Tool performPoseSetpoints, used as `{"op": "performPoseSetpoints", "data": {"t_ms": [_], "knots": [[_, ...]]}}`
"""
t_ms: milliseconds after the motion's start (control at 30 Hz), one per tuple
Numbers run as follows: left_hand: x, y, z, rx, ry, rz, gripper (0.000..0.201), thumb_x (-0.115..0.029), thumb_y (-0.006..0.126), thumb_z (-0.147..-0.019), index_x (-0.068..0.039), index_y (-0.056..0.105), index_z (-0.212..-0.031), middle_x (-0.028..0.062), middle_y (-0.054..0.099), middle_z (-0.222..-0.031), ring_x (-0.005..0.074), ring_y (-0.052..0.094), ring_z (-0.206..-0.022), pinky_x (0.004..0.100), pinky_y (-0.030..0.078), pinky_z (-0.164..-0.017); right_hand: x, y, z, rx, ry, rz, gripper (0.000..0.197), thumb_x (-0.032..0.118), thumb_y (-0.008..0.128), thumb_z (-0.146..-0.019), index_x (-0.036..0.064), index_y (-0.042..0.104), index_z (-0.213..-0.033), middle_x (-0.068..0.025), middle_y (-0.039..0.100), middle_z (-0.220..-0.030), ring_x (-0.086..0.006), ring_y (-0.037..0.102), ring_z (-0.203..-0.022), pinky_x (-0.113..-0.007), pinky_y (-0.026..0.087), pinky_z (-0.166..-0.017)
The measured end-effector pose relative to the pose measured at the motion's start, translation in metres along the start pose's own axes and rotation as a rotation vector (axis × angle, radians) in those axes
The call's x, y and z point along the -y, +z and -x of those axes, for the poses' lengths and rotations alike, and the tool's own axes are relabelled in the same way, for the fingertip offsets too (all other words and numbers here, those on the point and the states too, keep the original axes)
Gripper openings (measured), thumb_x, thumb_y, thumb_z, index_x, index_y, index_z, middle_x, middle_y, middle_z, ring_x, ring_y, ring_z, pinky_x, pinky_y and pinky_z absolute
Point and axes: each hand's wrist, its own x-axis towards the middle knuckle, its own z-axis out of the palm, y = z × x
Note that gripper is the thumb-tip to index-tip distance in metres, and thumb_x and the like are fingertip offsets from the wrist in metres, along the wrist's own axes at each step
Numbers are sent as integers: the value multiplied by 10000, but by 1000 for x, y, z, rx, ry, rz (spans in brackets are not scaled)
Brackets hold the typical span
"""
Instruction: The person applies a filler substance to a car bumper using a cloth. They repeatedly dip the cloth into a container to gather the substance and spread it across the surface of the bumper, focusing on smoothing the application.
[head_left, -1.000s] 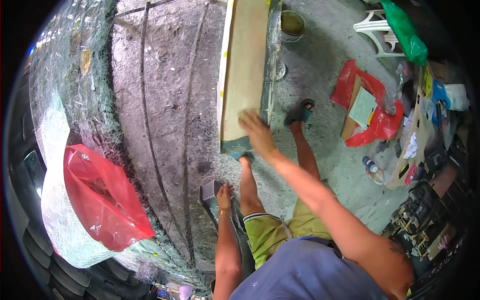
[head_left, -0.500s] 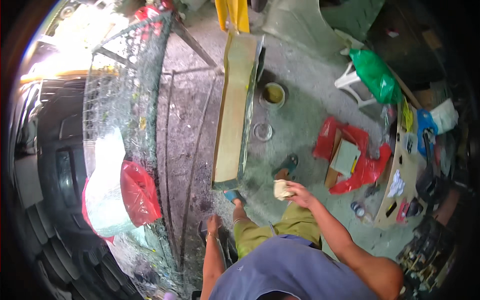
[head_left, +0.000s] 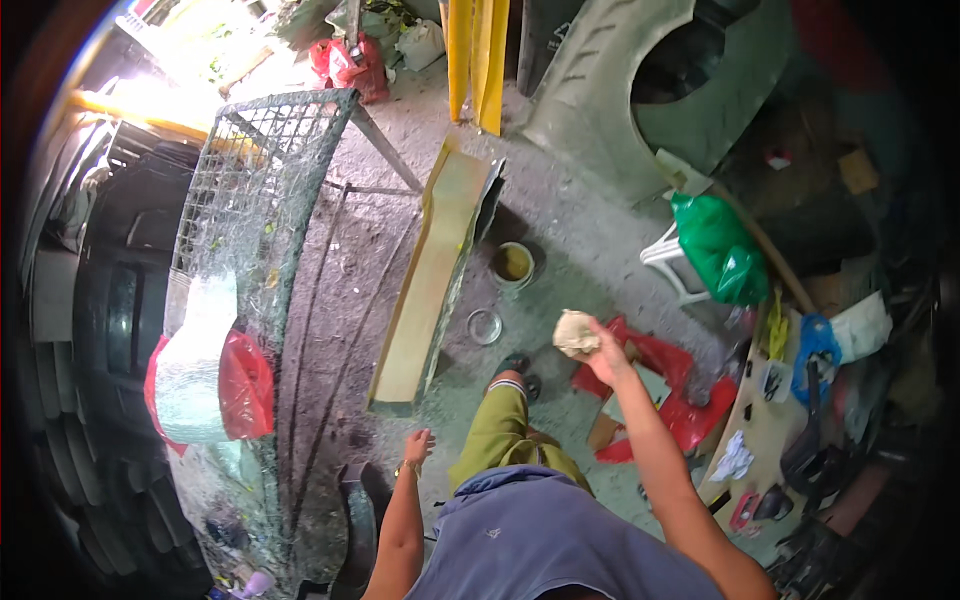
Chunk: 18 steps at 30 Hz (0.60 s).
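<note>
My right hand (head_left: 606, 358) is closed around a cream-coloured crumpled cloth wad (head_left: 574, 333), held out in front of me above the floor. My left hand (head_left: 416, 447) hangs low on the left, its fingers loosely apart and nothing visible in them. Just ahead of that hand lies a long, shallow, tan panel (head_left: 422, 295) with raised dark edges. To the panel's right stand a bucket (head_left: 513, 264) with yellowish contents and a round clear container (head_left: 484, 326). Below the left hand, a dark curved part (head_left: 358, 520) rests beside my arm.
At left, a wire-mesh stand (head_left: 240, 160) carries a white translucent sheet (head_left: 200, 370) and red plastic (head_left: 246, 385). Red plastic sheeting (head_left: 690, 400) lies at right, near a cluttered wooden bench (head_left: 760, 410). A green bag (head_left: 722, 250) sits on a white stool (head_left: 664, 256); a car fender (head_left: 590, 110) stands behind.
My view has shifted and my legs have moved. The right hand has carried the cloth wad forward, away from my body. My left hand has moved away from the dark part.
</note>
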Motion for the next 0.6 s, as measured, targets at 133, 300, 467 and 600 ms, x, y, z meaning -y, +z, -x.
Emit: {"op": "performPoseSetpoints", "data": {"t_ms": [133,300,467,600], "knots": [[-8,58,-23,-53,-126,77,446,-374,545,-869,-26,535,-1148,159,625,-1037,281,616,-891,439,502,-723,52,51,-31,199,72,163,389,334,525,-906,82,544,-1201,-54,606,-1130,-188,589,-1016,-384,483,-853],[-42,130,-86,-25,-142,232,420,-355,550,-860,-13,552,-1103,155,638,-969,268,618,-799,407,515,-659,112,108,-79,397,261,349,379,313,508,-922,85,517,-1224,-32,603,-1119,-166,581,-1014,-373,469,-867],[-126,192,-114,-88,-3,440,380,-364,544,-878,-26,569,-1050,97,635,-899,180,602,-730,340,498,-580,149,91,-153,341,303,661,332,305,555,-899,112,547,-1170,5,602,-1066,-122,578,-965,-338,479,-819],[-213,227,-105,-35,61,576,356,-369,536,-888,-59,571,-1060,72,638,-942,157,603,-777,325,491,-632,189,82,-207,245,284,830,318,286,569,-889,106,567,-1151,14,612,-1008,-114,584,-901,-313,489,-750]]}}
